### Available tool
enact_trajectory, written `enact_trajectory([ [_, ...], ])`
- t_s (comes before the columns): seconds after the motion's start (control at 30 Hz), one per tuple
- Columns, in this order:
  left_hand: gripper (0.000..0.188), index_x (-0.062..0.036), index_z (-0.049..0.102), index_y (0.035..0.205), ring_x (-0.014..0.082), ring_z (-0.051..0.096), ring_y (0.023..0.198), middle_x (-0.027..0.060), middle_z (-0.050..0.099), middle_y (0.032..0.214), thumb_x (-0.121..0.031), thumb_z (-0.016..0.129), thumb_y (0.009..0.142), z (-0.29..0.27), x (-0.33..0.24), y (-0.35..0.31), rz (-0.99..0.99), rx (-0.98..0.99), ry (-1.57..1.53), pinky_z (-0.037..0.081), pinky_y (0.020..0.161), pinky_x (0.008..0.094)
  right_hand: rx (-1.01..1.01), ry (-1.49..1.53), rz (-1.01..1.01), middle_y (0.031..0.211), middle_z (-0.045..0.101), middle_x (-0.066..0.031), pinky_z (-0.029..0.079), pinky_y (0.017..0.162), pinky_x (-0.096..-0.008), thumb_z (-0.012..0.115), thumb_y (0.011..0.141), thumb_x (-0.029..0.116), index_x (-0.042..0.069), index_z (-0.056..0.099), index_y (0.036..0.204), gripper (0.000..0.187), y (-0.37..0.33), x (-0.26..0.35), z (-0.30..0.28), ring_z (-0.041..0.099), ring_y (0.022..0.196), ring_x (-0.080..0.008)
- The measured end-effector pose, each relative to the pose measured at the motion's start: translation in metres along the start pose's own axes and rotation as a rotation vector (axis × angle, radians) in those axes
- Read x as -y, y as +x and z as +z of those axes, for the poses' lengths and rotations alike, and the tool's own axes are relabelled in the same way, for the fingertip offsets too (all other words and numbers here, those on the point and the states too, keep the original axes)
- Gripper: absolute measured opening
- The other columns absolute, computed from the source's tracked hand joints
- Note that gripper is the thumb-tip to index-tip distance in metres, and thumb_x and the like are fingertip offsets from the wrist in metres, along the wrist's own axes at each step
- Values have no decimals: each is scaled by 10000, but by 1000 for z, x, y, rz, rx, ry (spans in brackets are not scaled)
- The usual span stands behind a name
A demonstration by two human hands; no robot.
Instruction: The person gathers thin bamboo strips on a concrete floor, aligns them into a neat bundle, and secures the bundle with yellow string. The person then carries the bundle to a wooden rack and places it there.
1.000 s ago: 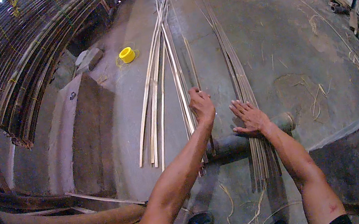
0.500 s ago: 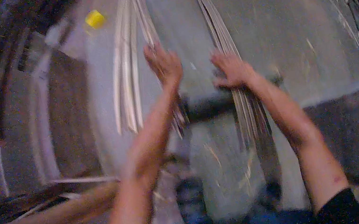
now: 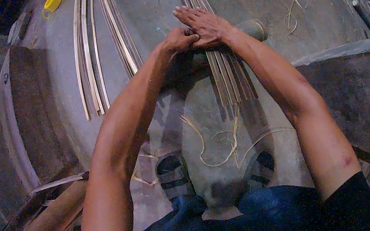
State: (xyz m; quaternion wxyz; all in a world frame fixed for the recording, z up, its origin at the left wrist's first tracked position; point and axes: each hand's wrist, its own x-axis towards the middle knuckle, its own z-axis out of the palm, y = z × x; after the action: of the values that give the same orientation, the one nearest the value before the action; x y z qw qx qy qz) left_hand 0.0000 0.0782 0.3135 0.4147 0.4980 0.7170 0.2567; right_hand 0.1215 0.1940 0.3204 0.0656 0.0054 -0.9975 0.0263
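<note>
Left hand: fingers curled, my grip unclear.
Right hand: spread flat over thin brown wooden strips, one o'clock.
Strips: seemingly being steadied; next calls for alignment.

Dim light, soft shadows across floor, fisheye-bent edges, grainy black rim

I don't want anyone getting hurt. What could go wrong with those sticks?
The bare right hand is spread over long, thin, brown wooden strips, so a splinter might prick it. Those strips cross a dark greenish, round pole that could roll and shift them. Curly, pale-yellow strands lie near the dark strapped sandals and might snag them.
</note>
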Motion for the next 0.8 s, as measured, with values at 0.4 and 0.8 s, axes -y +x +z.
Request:
enact_trajectory([
  [0.4,336,14,616,1038,250,614,934,164,635,1036,-187,609,770,55,18,8,-225,-245,-158,469,842,375,3,211,66,1461,207,-195,242,1088,-402,646,717,404,22,155,1420,939,-48,12,22,233,1343,-329],
  [0.8,423,-2,625,1067,210,626,790,124,663,931,-225,684,713,42,7,-4,-143,-70,-184,494,742,326,-18,35,43,1465,214,-173,219,1109,-369,641,701,382,34,123,1426,957,-34,18,15,242,1343,-314],
])
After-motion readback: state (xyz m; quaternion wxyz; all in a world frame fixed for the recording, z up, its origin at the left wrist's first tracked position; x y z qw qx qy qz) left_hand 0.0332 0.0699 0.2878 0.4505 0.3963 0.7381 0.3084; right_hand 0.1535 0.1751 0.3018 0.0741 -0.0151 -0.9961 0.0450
